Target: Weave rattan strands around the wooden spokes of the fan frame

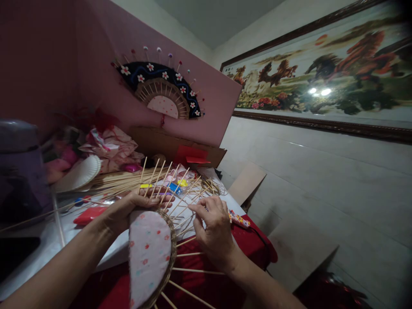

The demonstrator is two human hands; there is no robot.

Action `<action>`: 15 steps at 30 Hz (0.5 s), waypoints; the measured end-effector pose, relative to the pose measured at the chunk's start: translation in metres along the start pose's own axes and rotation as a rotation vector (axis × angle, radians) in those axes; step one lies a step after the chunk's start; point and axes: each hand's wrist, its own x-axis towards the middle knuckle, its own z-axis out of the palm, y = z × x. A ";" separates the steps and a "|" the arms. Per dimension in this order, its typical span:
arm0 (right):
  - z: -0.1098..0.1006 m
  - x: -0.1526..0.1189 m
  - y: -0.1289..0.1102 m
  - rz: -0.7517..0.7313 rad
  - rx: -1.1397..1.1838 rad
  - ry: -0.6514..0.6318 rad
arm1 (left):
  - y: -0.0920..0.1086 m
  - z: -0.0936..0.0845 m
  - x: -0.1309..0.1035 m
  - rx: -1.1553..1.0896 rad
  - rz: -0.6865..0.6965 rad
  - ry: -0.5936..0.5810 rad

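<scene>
A half-round fan base (150, 253), covered in pale cloth with small red flowers and edged with brown twisted cord, stands tilted at the lower middle. Thin wooden sticks (189, 254) spread out from its curved edge. My left hand (146, 199) holds the base and sticks near the top, its fingers behind the sticks and its thumb in front. On the right side of the sticks, my right hand (212, 221) is closed, thumb and index finger pinched together by the stick tips. What the pinch holds is too small to make out.
Behind lie a bundle of loose sticks (112, 182), a white pleated paper piece (80, 174), a red packet (88, 216) and a blue packet (174, 188). A finished dark fan (165, 79) hangs on the pink panel. A flowered tool (238, 219) with a cord lies at right.
</scene>
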 end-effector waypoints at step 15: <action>0.000 0.000 0.000 0.008 0.003 0.011 | -0.001 -0.001 0.001 -0.011 -0.016 -0.015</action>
